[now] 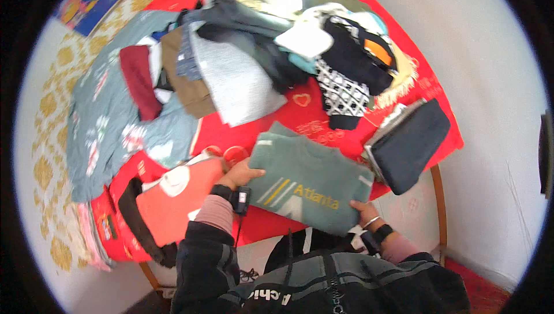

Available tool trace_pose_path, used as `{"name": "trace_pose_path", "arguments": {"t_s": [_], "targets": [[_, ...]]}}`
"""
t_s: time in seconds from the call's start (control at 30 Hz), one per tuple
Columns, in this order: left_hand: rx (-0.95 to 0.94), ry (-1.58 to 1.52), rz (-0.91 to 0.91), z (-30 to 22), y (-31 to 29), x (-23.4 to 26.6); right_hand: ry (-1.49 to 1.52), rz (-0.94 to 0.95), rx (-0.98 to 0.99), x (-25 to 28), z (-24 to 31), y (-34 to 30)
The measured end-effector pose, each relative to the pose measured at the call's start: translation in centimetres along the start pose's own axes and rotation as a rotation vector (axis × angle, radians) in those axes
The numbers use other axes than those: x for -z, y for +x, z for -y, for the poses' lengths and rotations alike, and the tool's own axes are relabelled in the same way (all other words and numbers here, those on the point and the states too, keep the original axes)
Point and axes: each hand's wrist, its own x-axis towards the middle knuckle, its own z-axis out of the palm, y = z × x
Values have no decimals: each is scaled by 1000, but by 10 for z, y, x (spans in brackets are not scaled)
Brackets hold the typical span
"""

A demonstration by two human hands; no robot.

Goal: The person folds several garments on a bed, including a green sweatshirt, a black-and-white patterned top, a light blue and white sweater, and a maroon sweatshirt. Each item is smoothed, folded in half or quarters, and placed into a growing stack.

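Observation:
A grey-green sweater (314, 178), folded into a wide bundle with white and yellow stripes and yellow lettering, lies at the front edge of the red-covered table. My left hand (240, 173) grips its left side, thumb on top and the other fingers hidden beneath. At its lower right corner, my right hand (365, 212) holds the cloth with its thumb over the front. Just left of my left hand is a folded coral garment (176, 204) with a white patch. To the right of the sweater sits a stack topped by a folded dark garment (411, 147).
A big heap of loose clothes (248, 43) covers the far part of the red tablecloth (248, 135). A maroon garment (139, 83) and a grey-blue patterned cloth (104, 123) spread at the left. Beyond the right table edge stands a pale wall (485, 83).

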Motion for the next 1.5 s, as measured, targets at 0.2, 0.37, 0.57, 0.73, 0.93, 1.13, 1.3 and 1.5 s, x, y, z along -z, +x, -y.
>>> {"name": "trace_pose_path", "arguments": {"t_s": [0.2, 0.37, 0.57, 0.73, 0.93, 1.13, 1.3, 1.5], "targets": [[-205, -223, -363, -13, -137, -16, -350, 300, 238, -89, 99, -21], [-259, -385, -697, -3, -272, 38, -391, 623, 122, -238, 99, -2], [-168, -295, -924, 45, -389, 167, -441, 697, -41, -403, 20, 45], [-101, -296, -911, 108, -392, 227, -542, 464, -117, -432, -38, 85], [-40, -402, -726, 151, -373, 220, -652, 331, -104, -396, -70, 85], [-45, -147, -914, 151, -382, 208, -658, 232, 78, -390, -84, 64], [-121, 59, -1151, 145, -370, 198, -671, 135, 323, -392, -103, 66], [-213, 846, -1287, 118, -370, 173, -1599, 17, 1095, -425, -107, 35]]}}
